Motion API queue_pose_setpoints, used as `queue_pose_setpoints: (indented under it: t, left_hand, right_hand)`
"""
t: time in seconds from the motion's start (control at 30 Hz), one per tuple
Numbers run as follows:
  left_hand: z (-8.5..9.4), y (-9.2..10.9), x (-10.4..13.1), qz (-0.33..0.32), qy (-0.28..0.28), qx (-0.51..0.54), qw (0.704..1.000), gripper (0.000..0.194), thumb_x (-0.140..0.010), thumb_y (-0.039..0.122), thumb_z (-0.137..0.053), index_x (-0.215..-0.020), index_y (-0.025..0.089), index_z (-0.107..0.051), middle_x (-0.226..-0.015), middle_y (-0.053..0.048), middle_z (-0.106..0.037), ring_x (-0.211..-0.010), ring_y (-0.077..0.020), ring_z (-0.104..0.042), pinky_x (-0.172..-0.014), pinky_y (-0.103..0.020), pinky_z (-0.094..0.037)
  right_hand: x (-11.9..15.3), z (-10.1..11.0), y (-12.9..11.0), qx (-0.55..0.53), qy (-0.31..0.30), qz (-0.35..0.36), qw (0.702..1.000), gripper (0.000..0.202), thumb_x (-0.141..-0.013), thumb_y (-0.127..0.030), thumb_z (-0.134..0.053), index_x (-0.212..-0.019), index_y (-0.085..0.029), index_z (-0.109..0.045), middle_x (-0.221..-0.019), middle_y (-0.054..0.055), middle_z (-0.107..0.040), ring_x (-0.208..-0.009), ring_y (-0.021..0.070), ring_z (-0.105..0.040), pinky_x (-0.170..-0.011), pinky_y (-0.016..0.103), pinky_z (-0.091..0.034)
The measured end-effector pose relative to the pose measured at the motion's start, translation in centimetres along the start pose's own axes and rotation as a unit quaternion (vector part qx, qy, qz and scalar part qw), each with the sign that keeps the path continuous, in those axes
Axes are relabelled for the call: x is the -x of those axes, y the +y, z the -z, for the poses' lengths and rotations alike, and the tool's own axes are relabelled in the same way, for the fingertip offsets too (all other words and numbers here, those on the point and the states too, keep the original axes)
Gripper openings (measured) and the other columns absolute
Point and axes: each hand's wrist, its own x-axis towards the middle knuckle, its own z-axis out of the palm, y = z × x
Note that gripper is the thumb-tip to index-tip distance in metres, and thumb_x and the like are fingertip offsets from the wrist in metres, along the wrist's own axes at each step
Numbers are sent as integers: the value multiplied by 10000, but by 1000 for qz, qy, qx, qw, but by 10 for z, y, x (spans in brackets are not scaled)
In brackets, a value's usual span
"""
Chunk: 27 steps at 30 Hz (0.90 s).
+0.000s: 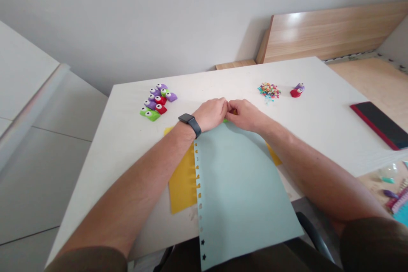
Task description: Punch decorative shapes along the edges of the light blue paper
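Observation:
A light blue sheet of paper (242,187) lies over the table and hangs past its front edge, with small shaped holes along its left side. My left hand (212,113), below a black watch (190,124), is closed at the sheet's far edge. Against it, my right hand (245,114) is closed too, thumb and fingers bent together. Between them shows a bit of a green paper punch (225,120), mostly hidden by my fingers. Under the blue sheet lies a yellow sheet (183,182), visible on both sides.
Several purple, green and red paper punches (156,101) stand grouped at the back left of the white table (134,170). Colourful punched paper bits (269,90) lie at the back right, beside a red punch (296,93) and a purple one. A dark red-edged phone-like object (381,124) sits at the right edge.

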Motion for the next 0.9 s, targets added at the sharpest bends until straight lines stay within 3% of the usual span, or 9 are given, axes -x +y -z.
queue_pose_setpoints:
  t: [0.6, 0.9]
  left_hand:
    - [-11, -8, -2, -23, 31, -41, 998, 353, -1081, 334, -274, -952, 202, -575, -884, -100, -693, -817, -254, -650, -743, -380, -447]
    - [-9, -5, -1, 5, 31, -7, 999, 357, -1074, 333, -302, -934, 195, -599, -902, -101, -702, -850, -243, -660, -779, -371, -469]
  right_hand:
    - [3, 4, -8, 12, -12, 0, 1000, 159, -915, -322, -584, -844, -198, -656, -876, 56, -732, -798, 185, -587, -751, 289, -421]
    - [0, 4, -2, 5, -18, 12, 1000, 212, -924, -377, -575, -808, -208, -629, -799, 18, -690, -719, 155, -548, -696, 275, -389]
